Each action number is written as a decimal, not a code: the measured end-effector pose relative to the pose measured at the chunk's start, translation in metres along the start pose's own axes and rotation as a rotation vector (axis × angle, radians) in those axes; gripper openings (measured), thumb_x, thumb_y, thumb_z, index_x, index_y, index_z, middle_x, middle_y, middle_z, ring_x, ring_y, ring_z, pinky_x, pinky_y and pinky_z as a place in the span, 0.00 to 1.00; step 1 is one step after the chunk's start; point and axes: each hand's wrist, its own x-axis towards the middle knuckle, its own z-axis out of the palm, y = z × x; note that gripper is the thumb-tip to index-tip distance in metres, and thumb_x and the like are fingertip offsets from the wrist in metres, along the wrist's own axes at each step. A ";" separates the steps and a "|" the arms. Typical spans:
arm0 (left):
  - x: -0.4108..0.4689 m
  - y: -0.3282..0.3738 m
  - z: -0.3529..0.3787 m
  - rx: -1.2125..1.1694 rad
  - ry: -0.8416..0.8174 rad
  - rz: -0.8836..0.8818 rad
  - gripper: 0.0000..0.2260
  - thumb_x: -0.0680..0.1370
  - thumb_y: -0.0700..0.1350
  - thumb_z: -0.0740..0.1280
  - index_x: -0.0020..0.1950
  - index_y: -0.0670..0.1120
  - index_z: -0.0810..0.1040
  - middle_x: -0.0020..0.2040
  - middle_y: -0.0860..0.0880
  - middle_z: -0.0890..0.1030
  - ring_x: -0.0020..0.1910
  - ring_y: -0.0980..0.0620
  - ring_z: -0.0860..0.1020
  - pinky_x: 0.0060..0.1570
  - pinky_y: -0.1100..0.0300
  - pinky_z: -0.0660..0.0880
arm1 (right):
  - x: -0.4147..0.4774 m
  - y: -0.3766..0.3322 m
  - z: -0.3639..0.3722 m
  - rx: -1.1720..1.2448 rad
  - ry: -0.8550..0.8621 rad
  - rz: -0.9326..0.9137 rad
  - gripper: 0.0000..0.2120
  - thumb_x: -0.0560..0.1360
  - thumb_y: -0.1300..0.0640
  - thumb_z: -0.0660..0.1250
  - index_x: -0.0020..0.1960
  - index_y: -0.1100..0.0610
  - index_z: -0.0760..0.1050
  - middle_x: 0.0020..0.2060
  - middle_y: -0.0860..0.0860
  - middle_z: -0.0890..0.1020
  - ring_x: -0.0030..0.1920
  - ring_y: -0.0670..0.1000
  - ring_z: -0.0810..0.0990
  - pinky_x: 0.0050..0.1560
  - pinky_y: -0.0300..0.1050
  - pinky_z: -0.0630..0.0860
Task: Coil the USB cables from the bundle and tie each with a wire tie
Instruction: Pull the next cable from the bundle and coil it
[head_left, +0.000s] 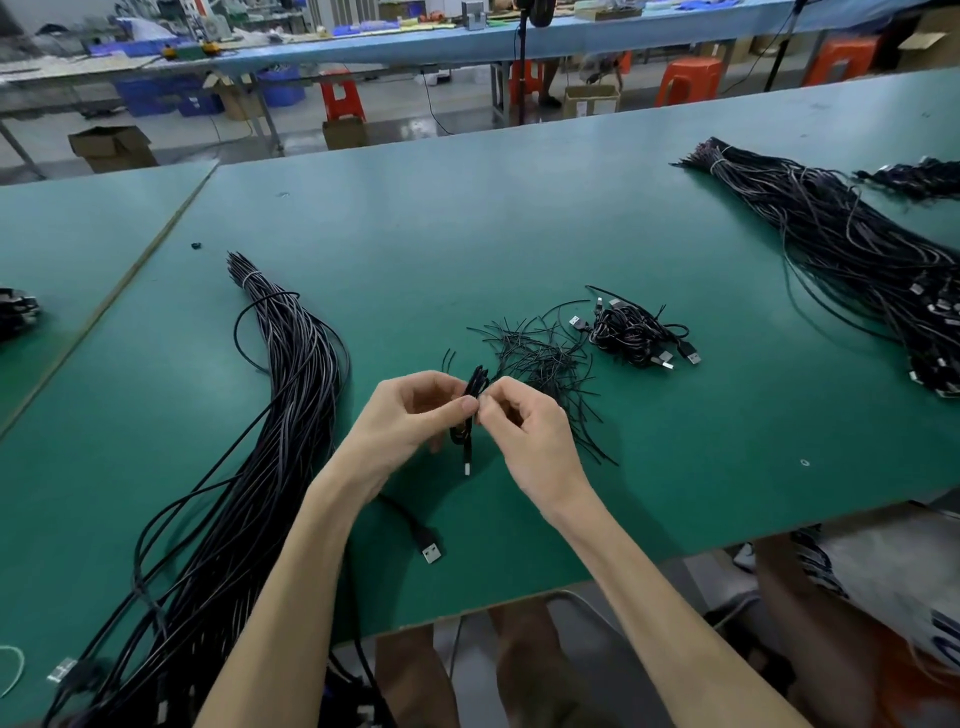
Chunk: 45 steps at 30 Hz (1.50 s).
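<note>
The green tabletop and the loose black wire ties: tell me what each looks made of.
Green tabletop: likely a matte rubber or vinyl mat, dull even sheen, few scuffs. Loose black wire ties: probably plastic-coated wire; thin strands keep their bends.

- I see a green surface (467, 218), with a seam on its left.
- A long banded cable bundle (291, 395) lies along the left side.
- Loose wire ties (545, 358) sit in the middle, just beside a heap of coiled cables (634, 332).
- A second bundle (857, 249) spreads out at far right.
- One USB plug (431, 548) rests near the front edge.
</note>
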 end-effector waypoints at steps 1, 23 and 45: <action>0.001 0.000 0.001 -0.002 0.029 0.048 0.10 0.73 0.46 0.78 0.51 0.42 0.85 0.43 0.45 0.85 0.40 0.50 0.80 0.42 0.58 0.79 | 0.000 0.000 0.000 0.034 -0.013 0.020 0.12 0.82 0.59 0.65 0.39 0.55 0.75 0.27 0.42 0.70 0.31 0.45 0.64 0.33 0.41 0.62; 0.003 0.001 0.007 -0.052 0.278 0.035 0.27 0.80 0.68 0.60 0.38 0.44 0.74 0.28 0.52 0.68 0.25 0.54 0.64 0.26 0.63 0.62 | -0.004 -0.001 0.005 0.237 -0.025 0.060 0.12 0.83 0.57 0.65 0.41 0.52 0.79 0.33 0.60 0.75 0.33 0.50 0.70 0.35 0.47 0.69; 0.002 -0.003 0.001 -0.191 -0.066 0.236 0.06 0.73 0.42 0.75 0.47 0.52 0.89 0.54 0.52 0.75 0.54 0.53 0.75 0.56 0.57 0.73 | -0.004 -0.010 -0.006 0.594 -0.226 0.292 0.12 0.85 0.58 0.63 0.45 0.52 0.81 0.29 0.47 0.75 0.28 0.44 0.71 0.29 0.35 0.68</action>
